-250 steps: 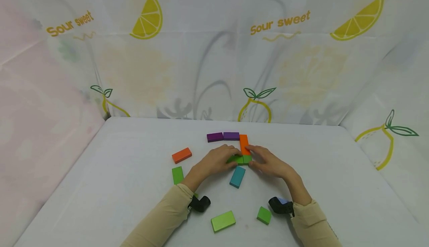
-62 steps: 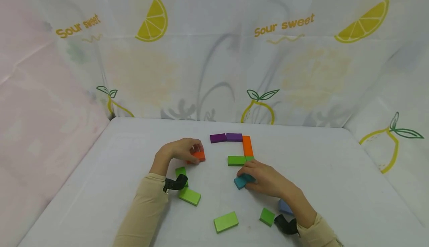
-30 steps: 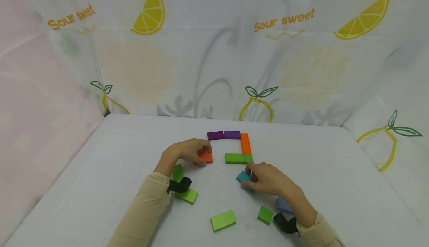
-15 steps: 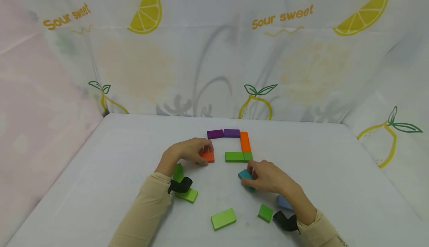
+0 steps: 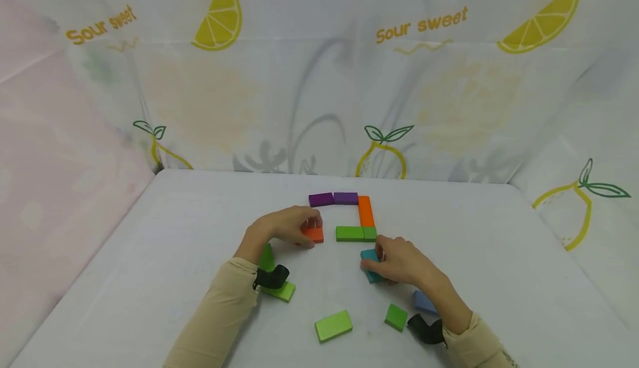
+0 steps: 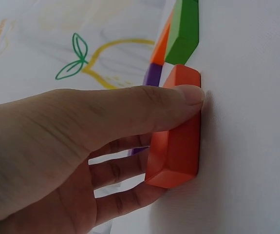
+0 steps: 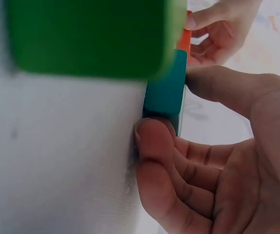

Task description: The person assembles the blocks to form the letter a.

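My left hand (image 5: 285, 225) pinches an orange-red block (image 6: 178, 146) that lies on the white table, thumb on the near side and fingers behind it. Right of that block, a long green block (image 5: 349, 233) and a small green block (image 5: 370, 233) sit end to end. An orange block (image 5: 366, 211) runs back from them to a violet block (image 5: 346, 198), with a dark purple block (image 5: 321, 199) on its left. Just in front of the small green block, my right hand (image 5: 406, 261) holds a teal block (image 7: 166, 90) between thumb and fingers; the hand partly covers it.
Near the left forearm lie a green block (image 5: 267, 258) and a light green block (image 5: 283, 291), both partly hidden. Closer to me are another light green block (image 5: 333, 326), a small green block (image 5: 396, 317) and a blue block (image 5: 424, 302) beside the right wrist.
My left hand left the green blocks, took the orange-red block and slid it right, towards the long green block. My right hand took the teal block and turned it, shifting it slightly right.
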The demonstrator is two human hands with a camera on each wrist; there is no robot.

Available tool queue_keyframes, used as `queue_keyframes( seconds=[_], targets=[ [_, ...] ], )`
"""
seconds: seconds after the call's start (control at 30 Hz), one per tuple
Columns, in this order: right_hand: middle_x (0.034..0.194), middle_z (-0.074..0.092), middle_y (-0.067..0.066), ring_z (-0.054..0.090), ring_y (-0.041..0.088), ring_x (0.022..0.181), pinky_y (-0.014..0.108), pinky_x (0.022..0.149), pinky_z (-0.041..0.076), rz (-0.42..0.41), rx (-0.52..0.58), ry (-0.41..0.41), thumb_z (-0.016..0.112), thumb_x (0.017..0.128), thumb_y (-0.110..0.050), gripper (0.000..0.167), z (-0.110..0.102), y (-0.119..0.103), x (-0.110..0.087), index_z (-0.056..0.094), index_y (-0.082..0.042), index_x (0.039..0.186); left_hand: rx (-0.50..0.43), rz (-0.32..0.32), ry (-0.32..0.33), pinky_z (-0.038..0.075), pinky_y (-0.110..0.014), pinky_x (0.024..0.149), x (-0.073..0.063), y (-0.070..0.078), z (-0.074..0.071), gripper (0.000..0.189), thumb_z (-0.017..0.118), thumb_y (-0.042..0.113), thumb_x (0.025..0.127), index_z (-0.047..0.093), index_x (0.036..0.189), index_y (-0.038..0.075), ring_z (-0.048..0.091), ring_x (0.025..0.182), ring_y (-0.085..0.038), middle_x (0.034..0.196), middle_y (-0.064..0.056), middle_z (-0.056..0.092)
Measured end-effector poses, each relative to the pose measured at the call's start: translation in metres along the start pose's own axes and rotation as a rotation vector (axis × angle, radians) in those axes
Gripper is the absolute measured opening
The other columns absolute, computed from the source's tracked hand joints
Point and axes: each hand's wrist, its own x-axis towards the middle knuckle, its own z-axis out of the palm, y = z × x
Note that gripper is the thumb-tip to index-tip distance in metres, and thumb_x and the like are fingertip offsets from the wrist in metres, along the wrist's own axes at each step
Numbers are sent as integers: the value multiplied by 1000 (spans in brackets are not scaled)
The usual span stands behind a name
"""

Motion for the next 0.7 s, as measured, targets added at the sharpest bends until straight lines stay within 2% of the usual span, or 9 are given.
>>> queue_keyframes(
  seconds=[0.17, 0.47, 0.7],
  targets=[
    [55, 53, 1, 51, 12, 45, 26, 49, 39, -7, -10, 19, 68, 83, -36, 30, -1, -2, -1, 53, -10, 83, 39, 45, 8, 45, -31, 84, 3, 1, 2, 30, 74, 16, 80, 59, 106, 12, 52, 92, -16, 98, -2, 59],
    [53, 51, 1, 48, 14, 46, 26, 48, 36, -10, -72, 68, 65, 83, -33, 27, 0, -3, -1, 52, -9, 82, 50, 61, 32, 45, -32, 87, 7, 1, 6, 31, 73, 18, 81, 60, 109, 14, 52, 94, -16, 100, 0, 59],
    [60, 51, 2, 48, 15, 50, 27, 48, 36, 9, -87, 113, 64, 82, -33, 27, 0, -1, 2, 52, -9, 82, 73, 101, 58, 46, -32, 89, 9, 1, 8, 33, 72, 18, 82, 60, 112, 11, 52, 95, -16, 102, -1, 60]
  ],
)
